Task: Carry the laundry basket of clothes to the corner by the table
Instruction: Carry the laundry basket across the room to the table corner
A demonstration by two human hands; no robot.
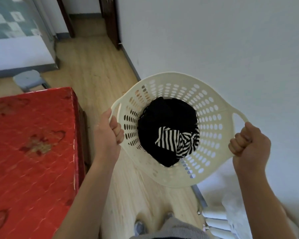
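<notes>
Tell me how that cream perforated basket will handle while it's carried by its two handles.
The laundry basket probably feels light: thin perforated plastic, with only a few clothes at the bottom. It may flex a little, since the left hand and right hand grip opposite rim handles. It looks tilted, so the load could slide.

Cream laundry basket, oval perforations. Inside it: black garment, black-and-white striped garment. Left of basket: red desk cover, gold-and-maroon motifs. Floor pale wood-grain. Wall white.
</notes>
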